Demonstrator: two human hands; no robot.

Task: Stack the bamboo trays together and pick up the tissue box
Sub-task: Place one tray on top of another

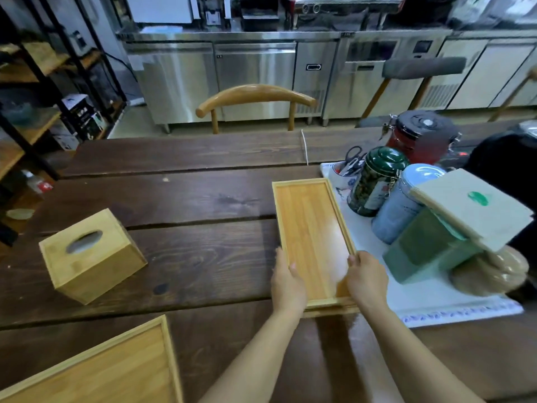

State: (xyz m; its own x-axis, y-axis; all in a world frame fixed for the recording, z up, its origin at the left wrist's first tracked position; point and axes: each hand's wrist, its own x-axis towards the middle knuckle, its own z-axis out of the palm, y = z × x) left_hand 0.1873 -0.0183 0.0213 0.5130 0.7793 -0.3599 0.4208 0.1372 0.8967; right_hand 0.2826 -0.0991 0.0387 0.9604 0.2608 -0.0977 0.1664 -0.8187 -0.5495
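A narrow bamboo tray (311,228) lies lengthwise on the dark wooden table (189,199), right of centre. My left hand (287,283) grips its near left rim and my right hand (366,279) grips its near right rim. Under its near end a second bamboo edge shows, so it seems to rest on another tray. A larger bamboo tray (116,370) sits at the bottom left corner, partly cut off. The bamboo tissue box (91,254), a cube with an oval slot on top, stands on the table to the left, apart from both hands.
Right of the narrow tray, a white cloth (453,309) carries a green tin (374,181), a pale blue canister (404,205), a green box (427,251) with a pale board on top, and a red jar (418,138). A wooden chair (255,97) stands behind the table.
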